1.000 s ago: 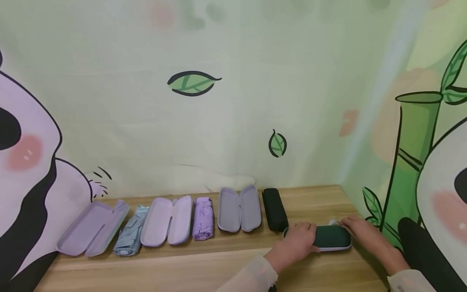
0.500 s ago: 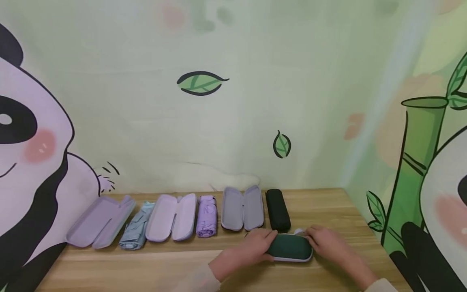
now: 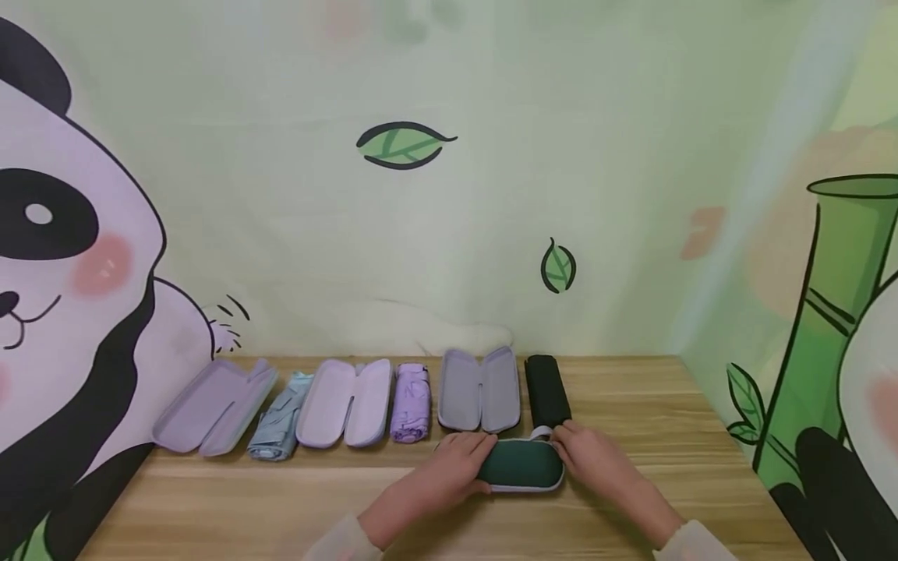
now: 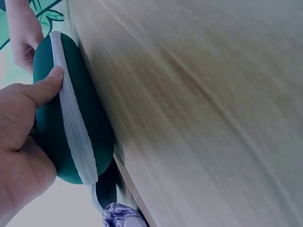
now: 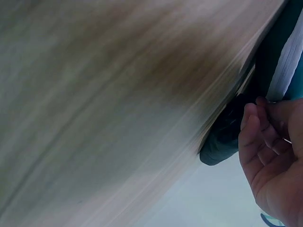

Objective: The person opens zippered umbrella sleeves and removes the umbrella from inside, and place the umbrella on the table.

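A dark green zip case (image 3: 522, 463) with a pale zip band lies lengthwise on the table, and it looks closed along the side seen in the left wrist view. My left hand (image 3: 449, 467) grips its left part; in that wrist view the thumb lies across the zip band (image 4: 73, 118). At the right end of the case, my right hand (image 3: 596, 460) pinches at the zip with thumb and forefinger; the pull itself is hidden by the fingers. A pale loop (image 3: 542, 432) sticks up behind the case. Just beyond lies a black rolled bundle (image 3: 547, 389).
Along the back of the wooden table (image 3: 245, 506) stand opened cases: a grey one (image 3: 459, 389), a pale lilac one (image 3: 326, 401) and a mauve one (image 3: 192, 405). Between them lie a purple rolled bundle (image 3: 410, 401) and a blue-grey one (image 3: 281, 417). A printed wall (image 3: 449, 234) rises behind.
Both hands and the green case have moved left along the table, from right of the black bundle to just in front of it. The view has shifted slightly. The row at the back stays put.
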{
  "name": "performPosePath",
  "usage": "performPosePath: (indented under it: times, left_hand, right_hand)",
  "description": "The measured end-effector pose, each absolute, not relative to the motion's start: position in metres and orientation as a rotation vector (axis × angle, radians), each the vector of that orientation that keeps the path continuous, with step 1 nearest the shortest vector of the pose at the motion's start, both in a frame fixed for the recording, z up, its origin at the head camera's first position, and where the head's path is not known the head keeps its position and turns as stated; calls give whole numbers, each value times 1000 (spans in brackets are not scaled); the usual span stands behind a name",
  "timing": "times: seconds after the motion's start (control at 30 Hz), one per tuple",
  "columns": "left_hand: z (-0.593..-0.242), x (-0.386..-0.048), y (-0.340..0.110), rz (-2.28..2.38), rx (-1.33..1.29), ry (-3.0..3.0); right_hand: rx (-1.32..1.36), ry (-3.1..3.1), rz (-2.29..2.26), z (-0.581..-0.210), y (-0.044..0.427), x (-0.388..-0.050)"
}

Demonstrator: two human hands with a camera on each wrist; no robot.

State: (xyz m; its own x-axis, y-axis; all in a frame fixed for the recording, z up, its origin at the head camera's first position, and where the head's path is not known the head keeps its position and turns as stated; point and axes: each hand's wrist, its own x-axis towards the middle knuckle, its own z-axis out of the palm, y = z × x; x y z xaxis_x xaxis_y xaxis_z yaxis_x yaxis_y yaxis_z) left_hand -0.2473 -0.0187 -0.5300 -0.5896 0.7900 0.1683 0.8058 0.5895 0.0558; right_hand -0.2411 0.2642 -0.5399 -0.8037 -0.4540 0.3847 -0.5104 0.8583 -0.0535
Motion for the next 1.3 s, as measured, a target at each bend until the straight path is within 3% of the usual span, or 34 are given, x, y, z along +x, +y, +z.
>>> performPosePath:
  times: [0.73,1.3]
  left_hand:
    - [-524,-242,-13,-102,-1291,-2729]
    - [-523,-244,-12,-153,-1269,-2774]
  right_hand:
    - [600,-2836,173,-533,273,-198]
    - [596,-2876,249,-530,269,-191]
